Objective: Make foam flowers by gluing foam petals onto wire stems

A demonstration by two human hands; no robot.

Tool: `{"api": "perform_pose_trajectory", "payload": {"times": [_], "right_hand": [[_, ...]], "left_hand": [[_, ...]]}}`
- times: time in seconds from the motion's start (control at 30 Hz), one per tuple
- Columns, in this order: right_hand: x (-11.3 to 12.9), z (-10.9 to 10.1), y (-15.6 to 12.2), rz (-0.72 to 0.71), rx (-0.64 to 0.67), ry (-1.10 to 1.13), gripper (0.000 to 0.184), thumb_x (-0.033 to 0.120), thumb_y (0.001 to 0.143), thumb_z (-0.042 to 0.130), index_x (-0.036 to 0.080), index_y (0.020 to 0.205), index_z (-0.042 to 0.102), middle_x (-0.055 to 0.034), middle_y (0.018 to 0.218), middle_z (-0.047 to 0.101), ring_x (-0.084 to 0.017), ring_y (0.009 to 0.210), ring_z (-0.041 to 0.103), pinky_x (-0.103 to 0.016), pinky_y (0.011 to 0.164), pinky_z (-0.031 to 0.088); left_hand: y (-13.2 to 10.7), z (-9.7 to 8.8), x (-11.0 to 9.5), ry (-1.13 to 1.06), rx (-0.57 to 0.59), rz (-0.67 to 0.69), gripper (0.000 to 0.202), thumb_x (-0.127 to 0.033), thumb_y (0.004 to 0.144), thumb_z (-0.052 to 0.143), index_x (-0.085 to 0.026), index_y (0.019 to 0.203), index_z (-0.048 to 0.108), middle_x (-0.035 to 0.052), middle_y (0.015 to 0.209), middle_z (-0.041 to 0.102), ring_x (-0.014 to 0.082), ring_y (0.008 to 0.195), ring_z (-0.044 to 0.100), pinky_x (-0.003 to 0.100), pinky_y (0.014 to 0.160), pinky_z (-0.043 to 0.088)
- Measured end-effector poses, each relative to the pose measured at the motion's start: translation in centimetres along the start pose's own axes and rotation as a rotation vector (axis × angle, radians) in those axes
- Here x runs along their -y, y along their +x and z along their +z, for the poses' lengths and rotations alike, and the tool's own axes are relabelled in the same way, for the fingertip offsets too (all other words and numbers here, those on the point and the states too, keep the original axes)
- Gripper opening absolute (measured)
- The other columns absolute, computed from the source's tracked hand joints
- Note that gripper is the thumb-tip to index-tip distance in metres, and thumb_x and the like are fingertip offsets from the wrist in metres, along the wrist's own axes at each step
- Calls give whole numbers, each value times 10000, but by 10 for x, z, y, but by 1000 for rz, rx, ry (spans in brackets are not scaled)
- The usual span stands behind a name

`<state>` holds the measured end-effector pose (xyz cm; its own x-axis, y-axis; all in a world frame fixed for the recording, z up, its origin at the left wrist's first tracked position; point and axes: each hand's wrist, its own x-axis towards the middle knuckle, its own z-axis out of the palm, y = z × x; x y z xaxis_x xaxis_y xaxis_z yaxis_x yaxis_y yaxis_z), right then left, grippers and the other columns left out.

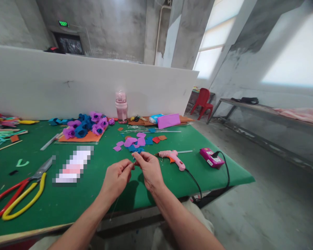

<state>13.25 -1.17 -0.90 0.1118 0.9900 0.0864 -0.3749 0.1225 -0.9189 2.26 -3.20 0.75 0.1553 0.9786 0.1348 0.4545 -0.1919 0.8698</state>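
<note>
Both my hands meet over the green table [67, 198] near its front edge. My left hand [117, 178] is closed in a pinch on a thin wire [115, 206] that hangs down past the table edge. My right hand [149, 169] pinches a small blue piece [135, 159] at the wire's top end, fingertips touching those of the left hand. Just beyond the hands lies a heap of purple and blue cut petals [135, 142]. A pink glue gun [172, 158] lies right of my right hand.
Finished purple and blue flowers [85, 127] sit on an orange sheet at the back. Two large scissors [21, 194] lie at the left. A pink bottle [121, 106], a pink power strip [211, 158] with a black cord, a white partition [67, 83] and a red chair [203, 102] are around.
</note>
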Motion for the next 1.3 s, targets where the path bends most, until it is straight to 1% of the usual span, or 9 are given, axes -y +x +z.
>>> {"api": "perform_pose_trajectory", "payload": {"times": [0.13, 0.37, 0.47, 0.6, 0.73, 0.83, 1.0, 1.17, 1.3], "right_hand": [[0, 1, -1, 5, 2, 14, 275, 385, 622, 673, 155, 519, 564, 57, 495, 417, -69, 494, 377, -211, 499, 335], [2, 1, 0, 12, 15, 24, 258, 362, 632, 672, 156, 516, 569, 67, 490, 418, -65, 490, 374, -214, 517, 337], [4, -2, 1, 46, 36, 27, 226, 365, 636, 672, 154, 571, 624, 52, 524, 466, -67, 511, 393, -210, 525, 346], [5, -7, 4, 96, 124, 40, 233, 380, 684, 632, 167, 755, 693, 27, 596, 541, -72, 546, 433, -211, 560, 367], [6, -9, 5, 108, 162, 21, 184, 325, 648, 670, 172, 745, 695, 25, 645, 578, -69, 558, 454, -213, 591, 386], [8, -8, 5, 129, 128, 34, 185, 325, 632, 680, 163, 721, 694, 30, 618, 572, -66, 538, 454, -214, 588, 393], [5, -8, 6, 163, 152, 38, 202, 332, 629, 681, 156, 729, 695, 35, 584, 556, -65, 548, 470, -200, 583, 386], [1, -7, 7, 83, 66, -58, 185, 336, 635, 670, 161, 692, 687, 26, 606, 588, -74, 549, 463, -212, 586, 384], [-1, -4, 5, 25, 56, -87, 186, 349, 652, 652, 167, 682, 672, 28, 613, 579, -80, 548, 461, -218, 575, 378]], "left_hand": [[-1, 0, -2, 28, -1, -2, 294, -339, 792, 454, -174, 564, 542, -45, 417, 442, 109, 442, 408, 222, 484, 297], [1, 1, 1, 50, -5, 19, 291, -347, 800, 442, -171, 591, 539, -43, 431, 452, 105, 454, 413, 217, 486, 297], [4, -2, 3, -15, 59, -28, 265, -361, 788, 458, -165, 633, 549, -47, 422, 448, 97, 429, 391, 210, 457, 275], [7, -8, 5, -273, 197, -146, 287, -401, 798, 434, -156, 708, 554, -65, 393, 391, 72, 384, 283, 193, 401, 192], [7, -10, 6, -376, 264, -216, 310, -437, 804, 427, -155, 758, 545, -76, 394, 376, 56, 362, 210, 185, 369, 134], [7, -9, 6, -358, 238, -205, 286, -446, 790, 459, -169, 794, 532, -77, 428, 411, 55, 359, 255, 174, 361, 173], [7, -9, 10, -203, 139, -72, 235, -393, 790, 463, -177, 732, 537, -51, 551, 503, 72, 419, 424, 190, 425, 327], [8, -12, 12, 72, 31, 49, 223, -361, 779, 462, -188, 729, 594, -42, 567, 544, 93, 469, 454, 207, 464, 333], [8, -14, 10, 149, -30, 10, 258, -383, 760, 474, -180, 652, 593, -31, 549, 571, 103, 475, 462, 215, 469, 329]]}}
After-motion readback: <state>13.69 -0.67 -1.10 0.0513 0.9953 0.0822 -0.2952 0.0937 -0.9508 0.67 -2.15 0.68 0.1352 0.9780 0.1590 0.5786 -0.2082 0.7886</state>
